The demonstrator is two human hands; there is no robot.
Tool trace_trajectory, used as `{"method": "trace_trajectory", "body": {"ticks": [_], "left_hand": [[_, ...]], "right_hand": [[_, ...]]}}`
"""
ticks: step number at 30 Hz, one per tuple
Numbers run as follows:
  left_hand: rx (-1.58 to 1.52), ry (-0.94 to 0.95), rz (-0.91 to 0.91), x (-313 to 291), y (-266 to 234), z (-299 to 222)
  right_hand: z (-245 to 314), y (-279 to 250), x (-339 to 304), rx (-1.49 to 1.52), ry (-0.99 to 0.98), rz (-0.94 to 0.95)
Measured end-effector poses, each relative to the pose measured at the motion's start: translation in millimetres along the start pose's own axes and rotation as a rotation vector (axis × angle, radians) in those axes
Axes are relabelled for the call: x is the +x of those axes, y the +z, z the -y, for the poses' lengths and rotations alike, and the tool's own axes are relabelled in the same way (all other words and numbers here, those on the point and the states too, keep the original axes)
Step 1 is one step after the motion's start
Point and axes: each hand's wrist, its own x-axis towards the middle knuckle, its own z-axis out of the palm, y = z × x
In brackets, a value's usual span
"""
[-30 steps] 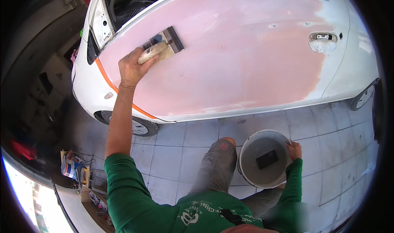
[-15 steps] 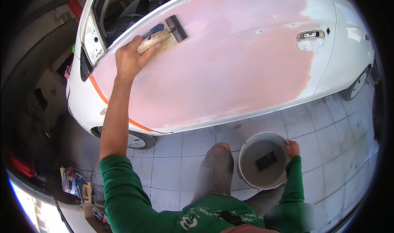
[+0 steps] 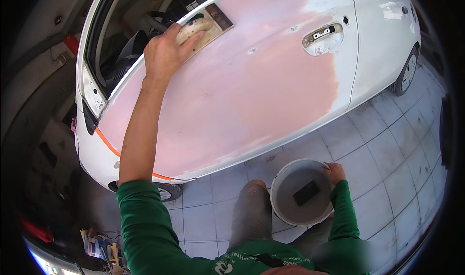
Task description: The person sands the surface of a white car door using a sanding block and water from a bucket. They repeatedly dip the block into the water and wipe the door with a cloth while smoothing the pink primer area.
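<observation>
My left hand is closed round the pale curved handle of a sanding block. The block's flat rectangular base lies against a white car's door, at its upper edge just below the window opening. Patchy pink filler or primer covers most of this door. Low on the right, my right hand grips the rim of a round bucket. Greyish liquid fills part of the bucket, and a dark rectangular piece shows in it. The fingers of the right hand are partly hidden behind the rim.
A bare door-handle recess sits on the door's right part. Orange tape runs along its front edge. Grey floor tiles lie below the car. Cans and tools stand at the lower left, and my knee is beside the bucket.
My left hand has slid the sanding block along the door's upper edge toward the door handle. The whole view has turned somewhat. My right hand keeps its grip on the bucket.
</observation>
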Motion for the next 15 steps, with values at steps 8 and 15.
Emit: {"method": "trace_trajectory", "body": {"ticks": [8,15], "left_hand": [[-0.094,0.064,0.043,8,22,-48],[0.053,0.052,-0.017,58,21,-75]], "right_hand": [[8,-13,-16,0.055,0.009,-0.016],[23,-1,-10,0.1,0.025,0.068]]}}
